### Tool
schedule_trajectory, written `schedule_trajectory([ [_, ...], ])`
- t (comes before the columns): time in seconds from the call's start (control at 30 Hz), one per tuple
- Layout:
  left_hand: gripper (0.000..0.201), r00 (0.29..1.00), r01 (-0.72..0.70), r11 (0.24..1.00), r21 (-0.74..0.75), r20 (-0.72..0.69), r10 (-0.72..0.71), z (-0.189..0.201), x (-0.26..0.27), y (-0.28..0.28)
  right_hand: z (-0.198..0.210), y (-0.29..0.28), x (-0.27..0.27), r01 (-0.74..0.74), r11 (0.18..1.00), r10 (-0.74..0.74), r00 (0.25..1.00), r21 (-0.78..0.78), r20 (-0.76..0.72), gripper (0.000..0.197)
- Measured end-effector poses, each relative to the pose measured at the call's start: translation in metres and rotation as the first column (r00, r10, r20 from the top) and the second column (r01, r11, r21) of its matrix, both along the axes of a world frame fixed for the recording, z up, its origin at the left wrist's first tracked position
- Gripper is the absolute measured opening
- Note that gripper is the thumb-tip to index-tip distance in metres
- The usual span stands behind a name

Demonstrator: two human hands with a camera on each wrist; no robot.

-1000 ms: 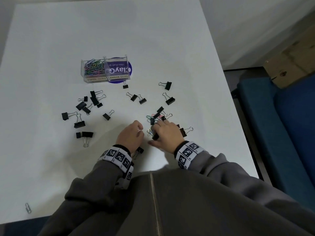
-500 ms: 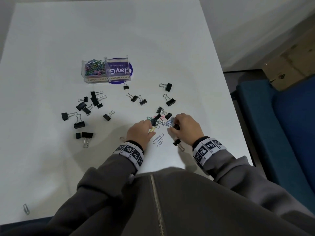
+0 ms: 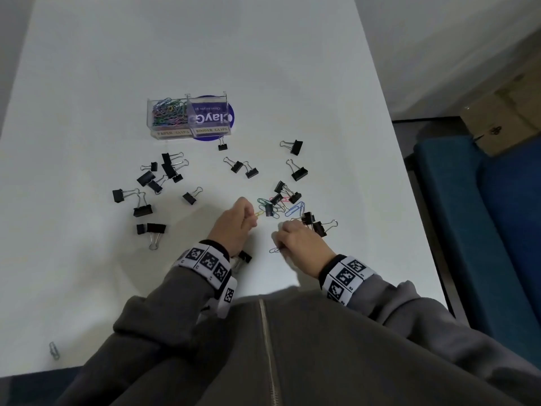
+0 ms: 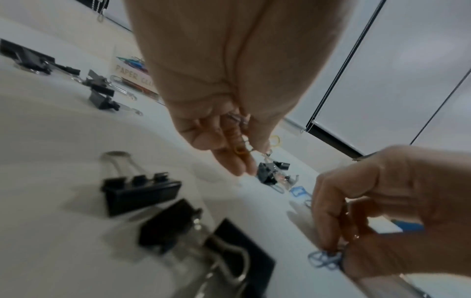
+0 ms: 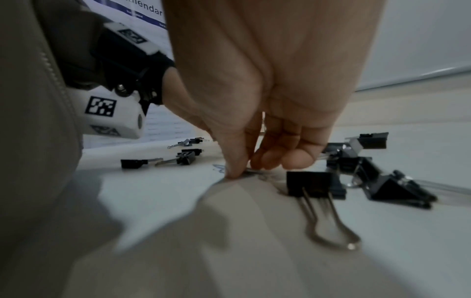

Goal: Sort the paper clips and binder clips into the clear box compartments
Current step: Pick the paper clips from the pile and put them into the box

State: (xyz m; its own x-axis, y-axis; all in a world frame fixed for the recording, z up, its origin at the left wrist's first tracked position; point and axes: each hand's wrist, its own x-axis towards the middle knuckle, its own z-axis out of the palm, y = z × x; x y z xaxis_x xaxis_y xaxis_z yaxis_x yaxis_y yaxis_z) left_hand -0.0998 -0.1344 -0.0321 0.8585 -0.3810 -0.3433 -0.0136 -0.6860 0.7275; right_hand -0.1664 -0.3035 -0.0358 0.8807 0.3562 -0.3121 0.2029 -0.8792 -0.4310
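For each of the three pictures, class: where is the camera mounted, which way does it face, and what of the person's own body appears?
Head: worn high, faces down at the white table and clear plastic two-compartment box; both hands, grey sleeves.
Left wrist: low, along the left hand pinching coloured paper clips; right hand too.
Right wrist: low, along the right hand's fingers at the table.
Shared: black binder clips.

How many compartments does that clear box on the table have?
2. In the clear box, the left compartment, labelled paper clips, holds coloured paper clips. The right compartment, labelled binder clips, sits beside it and looks empty.
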Motion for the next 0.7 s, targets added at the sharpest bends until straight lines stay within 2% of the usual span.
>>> schedule_trajectory([
  [0.07, 0.017, 0.999, 0.004, 0.996, -0.088, -0.05, -0.009, 0.004, 0.005, -0.01, -0.003, 0.004, -0.004, -0.021, 0.999, 0.022, 0.999, -0.025, 0.037, 0.004],
  [0.13, 0.028, 0.994, 0.072, 0.994, -0.086, -0.077, -0.078, 0.006, 0.012, -0.025, 0.0, 0.008, -0.006, -0.002, 1.0, 0.003, 1.0, -0.016, 0.019, 0.007],
  [0.2, 0.029, 0.988, 0.129, 0.991, -0.019, -0.085, -0.13, 0.008, 0.02, -0.043, 0.004, 0.006, -0.005, 0.041, 0.999, -0.04, 0.998, 0.017, -0.049, 0.011],
  [0.33, 0.024, 0.97, 0.235, 0.968, 0.083, -0.08, -0.229, 0.007, 0.033, -0.07, 0.008, -0.003, -0.004, 0.042, 0.998, -0.047, 0.989, -0.037, -0.137, 0.014],
  [0.43, 0.028, 0.937, 0.34, 0.915, 0.217, 0.007, -0.35, 0.001, 0.036, -0.078, 0.008, -0.004, -0.008, 0.033, 0.998, -0.039, 0.993, -0.057, -0.113, 0.014],
  [0.53, 0.029, 0.902, 0.377, 0.867, 0.326, 0.081, -0.423, -0.005, 0.036, -0.079, 0.008, -0.006, -0.01, 0.018, 0.999, -0.022, 0.994, -0.04, -0.105, 0.011],
  [0.6, 0.026, 0.896, 0.377, 0.852, 0.363, 0.091, -0.435, -0.006, 0.036, -0.077, 0.011, -0.011, -0.008, 0.083, 0.996, -0.077, 0.99, 0.044, -0.122, 0.01],
  [0.7, 0.021, 0.907, 0.36, 0.855, 0.374, 0.073, -0.415, -0.006, 0.038, -0.067, 0.022, -0.028, 0.004, 0.303, 0.924, -0.299, 0.953, 0.234, -0.053, 0.018],
])
